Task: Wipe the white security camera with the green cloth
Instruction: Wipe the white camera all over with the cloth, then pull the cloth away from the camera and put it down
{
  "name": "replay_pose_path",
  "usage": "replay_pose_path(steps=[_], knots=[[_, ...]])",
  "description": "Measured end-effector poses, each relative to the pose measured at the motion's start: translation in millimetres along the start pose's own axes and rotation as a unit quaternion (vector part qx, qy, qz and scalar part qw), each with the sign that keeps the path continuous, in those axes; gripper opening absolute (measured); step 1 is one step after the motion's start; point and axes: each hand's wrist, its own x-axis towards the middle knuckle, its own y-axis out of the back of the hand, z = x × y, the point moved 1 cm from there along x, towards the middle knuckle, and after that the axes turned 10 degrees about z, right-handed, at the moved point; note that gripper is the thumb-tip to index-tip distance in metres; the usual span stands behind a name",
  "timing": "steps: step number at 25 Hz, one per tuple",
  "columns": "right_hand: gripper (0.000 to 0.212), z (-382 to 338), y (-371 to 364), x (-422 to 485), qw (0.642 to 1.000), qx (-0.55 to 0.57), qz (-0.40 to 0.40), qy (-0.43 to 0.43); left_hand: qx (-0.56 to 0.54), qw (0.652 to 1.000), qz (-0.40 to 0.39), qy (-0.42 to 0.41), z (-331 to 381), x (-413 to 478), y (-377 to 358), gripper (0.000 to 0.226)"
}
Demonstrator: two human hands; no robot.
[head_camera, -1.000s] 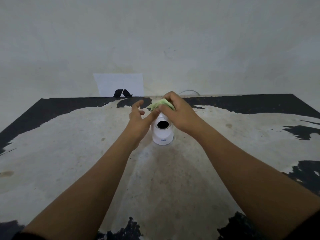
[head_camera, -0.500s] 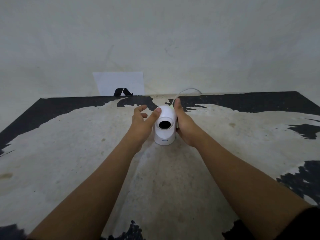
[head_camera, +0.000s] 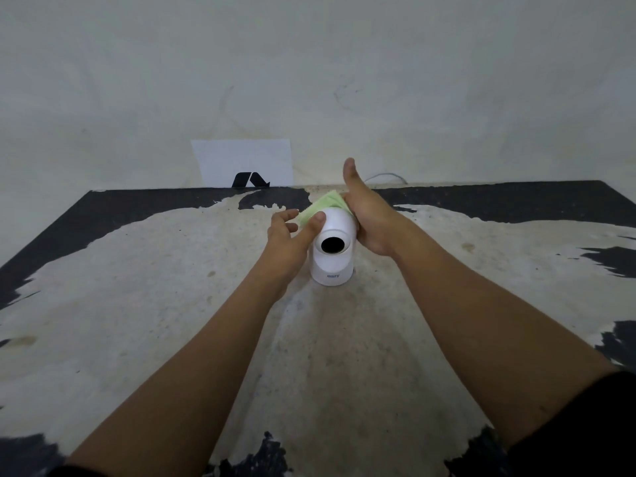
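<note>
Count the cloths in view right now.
1: the green cloth lies behind the white camera's top, under the right hand. More may be hidden behind it.

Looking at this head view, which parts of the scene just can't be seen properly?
- Back of the security camera: faces away from the viewer.
- Most of the green cloth: covered by the right hand and the camera's top.
- White cable: its near end is behind the right hand.
- Small logo on the base: too small to read.
</note>
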Motion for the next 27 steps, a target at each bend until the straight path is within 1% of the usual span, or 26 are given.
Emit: replay_pose_path(steps=[1, 2, 4, 5, 6, 7, 9, 10, 12, 13, 15, 16, 17, 19, 20, 21, 23, 24, 25, 26, 27], knots=[[0.079, 9.2, 3.1, 4.9, 1.0, 0.007, 0.006, -0.016, 0.002, 1.0, 0.003, 0.0, 0.7, -1.3, 0.0, 0.064], [0.084, 17.0, 5.6, 5.8, 1.0, -0.004, 0.012, -0.028, 0.003, 1.0, 0.004, -0.001, 1.3, -1.5, -0.4, 0.066], [0.114, 29.9, 9.8, 5.6, 0.998, -0.035, 0.008, -0.047, 0.009, 1.0, 0.006, 0.001, 1.4, -1.3, 0.2, 0.068], [0.123, 29.9, 12.6, 4.9, 0.998, -0.055, 0.014, -0.038, 0.011, 1.0, 0.006, 0.002, 2.1, -2.0, 0.7, 0.068], [0.122, 24.7, 14.6, 3.1, 0.997, -0.075, 0.022, -0.019, 0.009, 1.0, 0.004, 0.002, 3.3, -3.9, 0.6, 0.068], [0.116, 17.1, 15.6, 2.4, 0.996, -0.09, 0.024, 0.006, 0.007, 1.0, 0.002, 0.004, 4.8, -6.1, 0.2, 0.068], [0.107, 0.2, 10.8, -4.0, 0.995, -0.099, 0.015, 0.029, -0.003, 1.0, 0.001, 0.011, 6.9, -8.8, -1.1, 0.066], [0.102, -2.6, 8.0, -4.6, 0.995, -0.096, 0.013, 0.031, -0.009, 1.0, 0.002, 0.013, 7.9, -9.8, -1.4, 0.065], [0.087, 5.1, 3.6, -1.3, 0.998, -0.057, 0.009, 0.014, -0.009, 1.0, 0.006, 0.012, 8.6, -11.7, -1.2, 0.063], [0.085, 15.4, 3.9, 0.7, 0.999, -0.037, 0.005, -0.003, -0.005, 1.0, 0.009, 0.009, 8.8, -11.5, -0.8, 0.063], [0.1, 34.4, 10.8, 0.3, 0.999, -0.023, 0.002, -0.029, -0.005, 1.0, 0.008, 0.008, 8.0, -10.7, -0.9, 0.061], [0.094, 40.5, 15.7, -7.8, 0.999, -0.028, -0.006, -0.023, -0.01, 1.0, 0.008, 0.01, 7.6, -10.9, -1.3, 0.059], [0.074, 47.5, 19.9, -13.4, 0.999, -0.031, -0.014, -0.004, -0.017, 1.0, 0.008, 0.011, 7.4, -11.3, -2.1, 0.058], [0.032, 57.7, 28.7, -26.1, 0.997, -0.061, 0.007, 0.042, -0.026, 0.999, 0.018, 0.01, 8.4, -14.7, -4.5, 0.056], [0.018, 60.9, 31.1, -34.7, 0.993, -0.087, 0.035, 0.068, -0.03, 0.999, 0.026, 0.01, 9.4, -16.8, -5.9, 0.055], [0.012, 62.9, 32.3, -43.7, 0.986, -0.111, 0.072, 0.099, -0.036, 0.999, 0.034, 0.015, 11.2, -19.6, -7.4, 0.054], [0.017, 64.0, 32.5, -60.4, 0.972, -0.131, 0.142, 0.134, -0.049, 0.997, 0.051, 0.039, 14.9, -26.6, -7.7, 0.054], [0.019, 63.3, 33.4, -67.8, 0.973, -0.113, 0.153, 0.129, -0.048, 0.996, 0.062, 0.044, 16.6, -29.5, -7.7, 0.056], [0.021, 62.6, 34.8, -76.2, 0.979, -0.085, 0.145, 0.118, -0.034, 0.996, 0.078, 0.036, 18.1, -32.7, -6.9, 0.057], [0.023, 61.7, 37.0, -85.2, 0.983, -0.064, 0.128, 0.111, -0.006, 0.995, 0.103, 0.012, 20.4, -37.9, -5.7, 0.056], [0.022, 60.1, 40.0, -93.9, 0.987, -0.054, 0.105, 0.112, 0.026, 0.991, 0.131, -0.029, 22.8, -45.4, -4.0, 0.053]])
